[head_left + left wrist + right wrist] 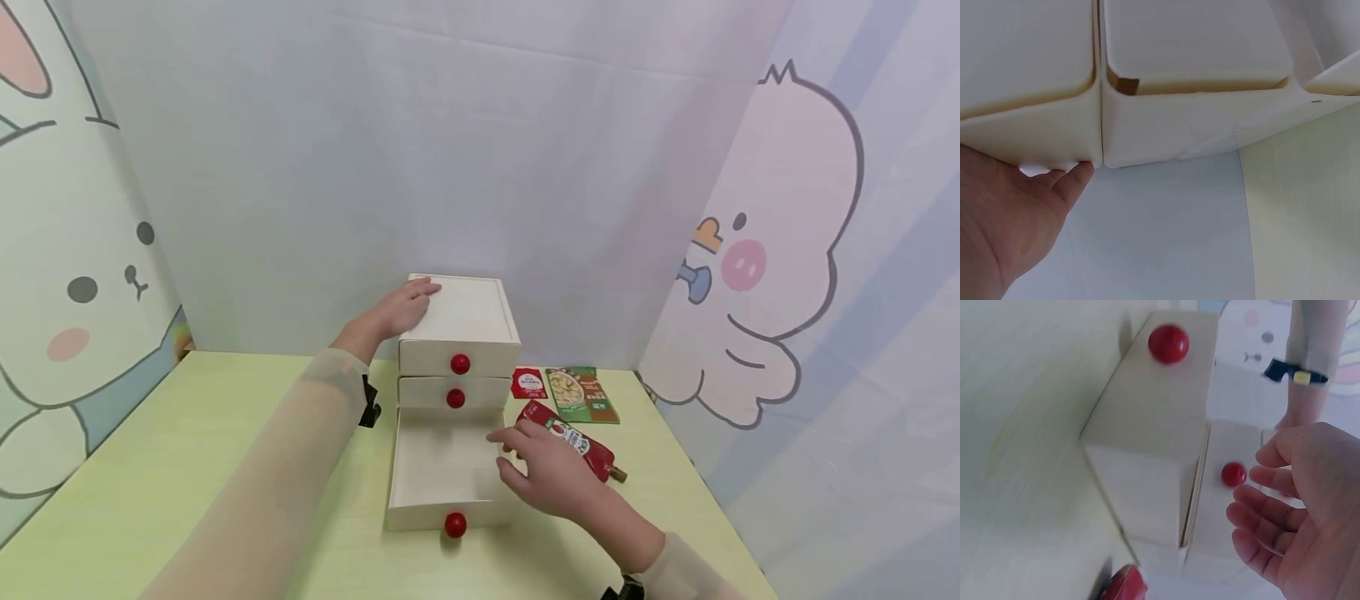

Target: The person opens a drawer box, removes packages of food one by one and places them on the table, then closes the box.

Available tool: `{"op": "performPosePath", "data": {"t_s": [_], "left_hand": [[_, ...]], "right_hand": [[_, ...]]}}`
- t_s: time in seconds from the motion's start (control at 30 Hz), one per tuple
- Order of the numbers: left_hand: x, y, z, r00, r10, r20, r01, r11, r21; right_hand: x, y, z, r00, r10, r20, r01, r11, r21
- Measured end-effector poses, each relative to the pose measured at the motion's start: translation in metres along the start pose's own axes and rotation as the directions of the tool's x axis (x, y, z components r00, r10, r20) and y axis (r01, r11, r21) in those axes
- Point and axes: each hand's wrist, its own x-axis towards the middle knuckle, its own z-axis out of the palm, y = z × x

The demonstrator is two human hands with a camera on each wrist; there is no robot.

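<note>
A white three-drawer cabinet (465,308) with red ball knobs stands at the middle of the table. Its bottom drawer (442,467) is pulled out, and bare white floor shows inside it. On the cabinet's top left edge rests my left hand (401,308), fingers over the top; in the left wrist view its fingertips touch the white side. My right hand (551,467) hovers over the drawer's right edge with loosely bent fingers and nothing in them. Beside the cabinet, partly behind that hand, lies a red ketchup pouch (596,452) with a capped spout.
Behind the pouch lie a small red packet (529,383) and a green and brown food packet (583,395). The pale yellow-green table (247,467) meets a grey curtain (480,167) at the back. Cartoon-printed curtains flank both sides.
</note>
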Motion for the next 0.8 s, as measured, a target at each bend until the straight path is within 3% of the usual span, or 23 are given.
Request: {"op": "performPosePath", "data": {"t_s": [0.27, 0.43, 0.6, 0.8], "left_hand": [[0.001, -0.001, 0.002, 1.0, 0.006, -0.007, -0.006, 1.0, -0.006], [0.0, -0.002, 0.001, 1.0, 0.009, -0.008, -0.009, 1.0, -0.005], [0.0, -0.001, 0.002, 1.0, 0.007, -0.005, -0.007, 1.0, 0.005], [0.0, -0.002, 0.002, 1.0, 0.012, -0.012, -0.012, 1.0, 0.001]], "right_hand": [[-0.01, -0.032, 0.006, 0.984, -0.154, 0.085, 0.15, 0.988, 0.044], [-0.014, -0.043, 0.012, 0.968, -0.174, 0.18, 0.167, 0.984, 0.053], [-0.018, -0.047, 0.022, 0.953, -0.202, 0.227, 0.194, 0.979, 0.057], [-0.018, -0.046, 0.034, 0.933, -0.16, 0.321, 0.157, 0.987, 0.036]]}}
